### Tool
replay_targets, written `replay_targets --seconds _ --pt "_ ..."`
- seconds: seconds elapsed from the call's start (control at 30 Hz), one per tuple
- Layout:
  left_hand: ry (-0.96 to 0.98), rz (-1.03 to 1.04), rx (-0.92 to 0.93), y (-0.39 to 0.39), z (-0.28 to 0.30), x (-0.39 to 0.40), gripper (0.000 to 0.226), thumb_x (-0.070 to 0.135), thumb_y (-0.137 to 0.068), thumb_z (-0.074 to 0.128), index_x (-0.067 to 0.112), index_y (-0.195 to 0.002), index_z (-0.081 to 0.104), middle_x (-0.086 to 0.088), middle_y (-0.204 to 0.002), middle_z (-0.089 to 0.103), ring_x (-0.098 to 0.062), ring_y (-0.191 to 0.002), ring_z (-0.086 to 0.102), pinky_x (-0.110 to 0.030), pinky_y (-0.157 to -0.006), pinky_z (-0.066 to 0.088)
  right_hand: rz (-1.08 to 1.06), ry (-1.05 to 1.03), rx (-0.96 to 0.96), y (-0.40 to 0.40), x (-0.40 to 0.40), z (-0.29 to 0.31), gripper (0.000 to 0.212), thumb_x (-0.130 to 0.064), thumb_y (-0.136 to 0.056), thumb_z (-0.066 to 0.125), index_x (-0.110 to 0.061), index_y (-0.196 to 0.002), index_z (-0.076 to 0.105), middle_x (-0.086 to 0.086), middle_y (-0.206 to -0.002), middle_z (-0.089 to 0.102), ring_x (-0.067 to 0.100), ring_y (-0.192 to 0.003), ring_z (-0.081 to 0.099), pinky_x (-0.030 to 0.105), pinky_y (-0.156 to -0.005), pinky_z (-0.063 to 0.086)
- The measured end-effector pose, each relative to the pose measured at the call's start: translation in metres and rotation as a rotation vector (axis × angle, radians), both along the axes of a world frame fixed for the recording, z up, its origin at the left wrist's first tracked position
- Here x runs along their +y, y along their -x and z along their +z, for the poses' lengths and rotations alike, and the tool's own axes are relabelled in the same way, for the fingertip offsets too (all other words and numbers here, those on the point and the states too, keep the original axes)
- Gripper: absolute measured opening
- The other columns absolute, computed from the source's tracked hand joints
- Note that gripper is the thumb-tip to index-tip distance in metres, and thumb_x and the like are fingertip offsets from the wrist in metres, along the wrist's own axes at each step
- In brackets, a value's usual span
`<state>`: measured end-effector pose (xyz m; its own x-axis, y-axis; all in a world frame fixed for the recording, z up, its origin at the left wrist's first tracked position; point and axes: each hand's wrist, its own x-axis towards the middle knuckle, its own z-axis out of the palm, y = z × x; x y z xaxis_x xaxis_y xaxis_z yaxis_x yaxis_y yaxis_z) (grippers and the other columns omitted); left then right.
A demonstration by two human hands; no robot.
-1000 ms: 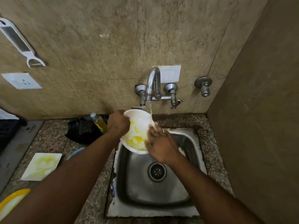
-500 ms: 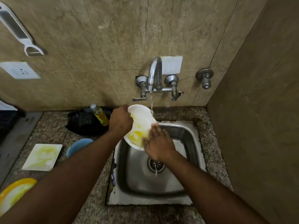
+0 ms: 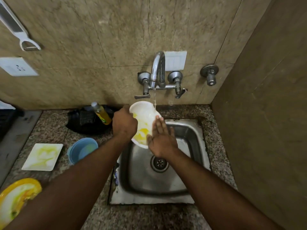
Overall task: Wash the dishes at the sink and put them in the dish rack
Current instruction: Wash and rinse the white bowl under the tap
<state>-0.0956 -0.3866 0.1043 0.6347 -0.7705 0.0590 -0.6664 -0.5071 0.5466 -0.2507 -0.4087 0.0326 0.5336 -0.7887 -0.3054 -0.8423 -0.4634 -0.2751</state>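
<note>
**Bowl under the running tap**

A white bowl (image 3: 144, 120), smeared yellow inside, is held tilted over the back left corner of the sink (image 3: 191, 185), its far rim just under the tap (image 3: 157, 70). A thin stream of water (image 3: 155, 100) falls from the spout onto the bowl's upper right edge.

The left hand (image 3: 123, 124) is closed on the bowl's left rim, fingers curled over the edge, knuckles toward the camera. The right hand (image 3: 160, 140) lies flat and open against the bowl's right side, fingers straight and together, pointing up toward the stream; it grips nothing, and its fingertips reach the wet rim.

The sink is steel, with a round drain (image 3: 159, 163) showing just below the right wrist. Two tap handles stick out under the spout, and a separate valve (image 3: 209, 75) sits on the wall to the right.

On the granite counter (image 3: 49, 127) to the left: a soap bottle (image 3: 101, 113) of yellow liquid leaning on a black cloth (image 3: 83, 122), near the left hand; a blue cup (image 3: 83, 150) beside the left forearm; a square white plate (image 3: 42, 156) with yellow streaks further left; and a yellow plate (image 3: 16, 198) at the lower left corner, also soiled.

A peeler (image 3: 16, 29) hangs on the tiled wall at upper left above a socket (image 3: 18, 66).
</note>
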Motion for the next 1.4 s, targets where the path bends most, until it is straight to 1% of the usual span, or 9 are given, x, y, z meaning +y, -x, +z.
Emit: replay_targets --seconds 0.17,0.33,0.47,0.6,0.7,0.83,1.0,1.2,1.4 --pt "0.034 -0.035 -0.095 0.008 0.013 -0.011 0.009 0.012 -0.093 0.053 0.013 -0.102 0.056 -0.023 -0.098 0.070 -0.048 -0.093 0.065 -0.041 -0.066 0.041 -0.079 0.023 -0.150 -0.010 0.000 -0.005 0.076 -0.057 -0.104 0.013 -0.012 -0.163 -0.008 0.002 -0.168 -0.029 0.017 -0.152 -0.031 0.050 -0.126 -0.005" --pt "0.079 0.035 -0.072 0.007 0.005 -0.003 0.010 0.012 -0.092 0.054 0.011 -0.100 0.059 -0.024 -0.095 0.070 -0.049 -0.091 0.065 -0.044 -0.067 0.045 -0.081 -0.042 -0.247 -0.001 0.018 -0.011 0.067 -0.045 -0.101 0.024 -0.007 -0.153 0.043 0.011 -0.167 0.027 0.021 -0.156 0.023 0.037 -0.123 0.029" --pt "0.084 0.077 0.009 0.009 -0.002 0.002 0.020 0.012 -0.096 0.053 0.011 -0.112 0.064 -0.021 -0.104 0.072 -0.046 -0.095 0.066 -0.044 -0.075 0.052 -0.352 -0.007 -0.460 0.007 -0.006 -0.010 0.058 -0.009 -0.093 0.055 -0.015 -0.151 0.050 0.003 -0.168 0.028 0.021 -0.147 0.041 0.022 -0.115 0.032" --pt "0.101 0.123 0.085 0.021 -0.006 0.004 0.017 0.013 -0.097 0.054 0.011 -0.111 0.064 -0.018 -0.105 0.071 -0.042 -0.096 0.066 -0.037 -0.071 0.046 -0.695 -0.009 -0.694 -0.003 -0.040 0.001 0.032 -0.005 -0.083 0.068 -0.020 -0.111 0.069 0.003 -0.108 0.074 0.026 -0.101 0.070 0.025 -0.086 0.051" --pt "0.119 0.184 0.097 0.024 -0.008 0.008 0.012 0.014 -0.097 0.055 0.012 -0.108 0.060 -0.020 -0.103 0.069 -0.044 -0.096 0.064 -0.038 -0.070 0.044 -0.805 -0.065 -0.757 -0.010 -0.051 0.003 0.011 -0.023 -0.086 0.077 -0.016 -0.092 0.071 0.003 -0.090 0.072 0.026 -0.087 0.069 0.030 -0.078 0.052" --pt "0.161 0.233 0.096 0.025 -0.003 0.009 0.015 0.014 -0.097 0.055 0.012 -0.111 0.059 -0.020 -0.103 0.068 -0.045 -0.096 0.064 -0.041 -0.072 0.047 -0.841 -0.227 -0.799 -0.026 -0.048 0.002 0.049 -0.052 -0.102 0.052 -0.009 -0.096 0.076 0.007 -0.090 0.071 0.023 -0.082 0.061 0.028 -0.073 0.041" --pt "0.051 0.154 0.085 0.008 0.006 0.009 0.028 0.009 -0.090 0.056 0.011 -0.117 0.061 -0.019 -0.110 0.069 -0.043 -0.101 0.064 -0.037 -0.074 0.045 -0.734 -0.450 -0.891 -0.030 -0.062 0.000 0.048 -0.055 -0.102 0.051 -0.013 -0.097 0.075 0.009 -0.098 0.072 0.026 -0.094 0.066 0.039 -0.090 0.054" --pt "0.046 0.111 0.168 0.003 -0.001 0.013 0.023 0.011 -0.088 0.058 0.013 -0.109 0.068 -0.015 -0.105 0.071 -0.039 -0.097 0.067 -0.046 -0.083 0.057 -0.777 -0.633 -0.725 -0.035 -0.083 0.023 0.093 -0.090 -0.064 0.061 -0.019 -0.123 0.071 0.006 -0.124 0.071 0.032 -0.111 0.067 0.046 -0.102 0.053" --pt "0.123 0.204 0.241 0.003 -0.009 0.013 0.026 0.015 -0.094 0.061 0.009 -0.117 0.071 -0.016 -0.108 0.072 -0.035 -0.099 0.067 -0.036 -0.081 0.048 -0.712 -0.539 -0.826 -0.023 -0.079 0.020 0.044 -0.042 -0.105 0.054 -0.002 -0.104 0.072 0.013 -0.092 0.070 0.027 -0.080 0.063 0.035 -0.073 0.050"
